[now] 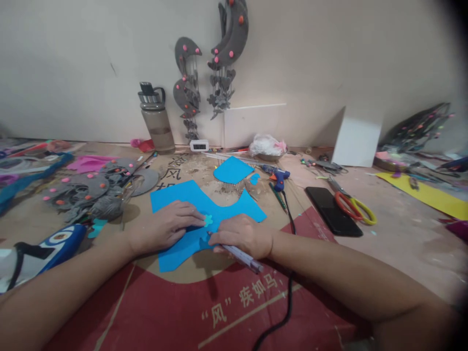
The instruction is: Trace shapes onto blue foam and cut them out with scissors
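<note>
A large blue foam sheet [190, 202] lies on the cardboard in front of me. My left hand [166, 226] rests flat on it, fingers stretched, the fingertips pressing a small teal flower-shaped cutout [208, 220] onto the sheet. My right hand [243, 236] is closed round a pen [243, 259], with its tip by the flower's lower edge. A second blue foam piece [232, 169] lies farther back.
A blue glue gun [278, 175] lies behind with its black cord running toward me. A black phone [332, 210] and red-and-yellow scissors [353, 204] lie to the right. Grey felt shapes [91, 190], a water bottle [157, 119] and a yellow sheet [427, 195] also sit around.
</note>
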`<state>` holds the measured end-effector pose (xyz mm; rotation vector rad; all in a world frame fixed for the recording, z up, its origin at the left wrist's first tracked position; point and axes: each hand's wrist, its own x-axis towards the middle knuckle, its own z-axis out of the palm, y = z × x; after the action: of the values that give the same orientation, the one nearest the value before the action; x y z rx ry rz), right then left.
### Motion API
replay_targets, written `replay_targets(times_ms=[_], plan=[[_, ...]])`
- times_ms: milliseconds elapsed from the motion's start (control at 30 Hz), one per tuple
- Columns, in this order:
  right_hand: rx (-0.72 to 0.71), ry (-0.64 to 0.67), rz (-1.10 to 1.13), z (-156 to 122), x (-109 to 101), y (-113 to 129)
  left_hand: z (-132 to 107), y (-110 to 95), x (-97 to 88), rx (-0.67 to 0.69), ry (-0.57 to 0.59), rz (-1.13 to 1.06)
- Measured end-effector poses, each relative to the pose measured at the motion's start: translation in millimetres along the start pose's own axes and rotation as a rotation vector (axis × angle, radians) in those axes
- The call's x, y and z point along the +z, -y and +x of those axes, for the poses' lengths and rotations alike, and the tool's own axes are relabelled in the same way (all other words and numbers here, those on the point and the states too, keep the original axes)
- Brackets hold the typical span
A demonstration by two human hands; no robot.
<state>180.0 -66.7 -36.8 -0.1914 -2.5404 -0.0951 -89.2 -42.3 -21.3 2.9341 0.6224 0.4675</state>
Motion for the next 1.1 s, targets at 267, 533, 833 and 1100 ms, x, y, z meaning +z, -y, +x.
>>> replay_targets(times_ms=[267,533,833,1100], plan=[[-0.035,0.043,-0.045,2,-4,3,3,-2,-2.1,0.014,-0.024,-0.030],[-0.155,-0.082,-0.033,10,-10,7,3,-1,0.3,0.017,-0.031,-0.055],[-0.147,-0.041,-0.028,8,-10,8,4,-3,-0.7,-0.007,-0.025,-0.088],[-0.193,-0.071,0.027,9,-9,10,4,-6,-2.0,-0.038,-0.008,-0.092]])
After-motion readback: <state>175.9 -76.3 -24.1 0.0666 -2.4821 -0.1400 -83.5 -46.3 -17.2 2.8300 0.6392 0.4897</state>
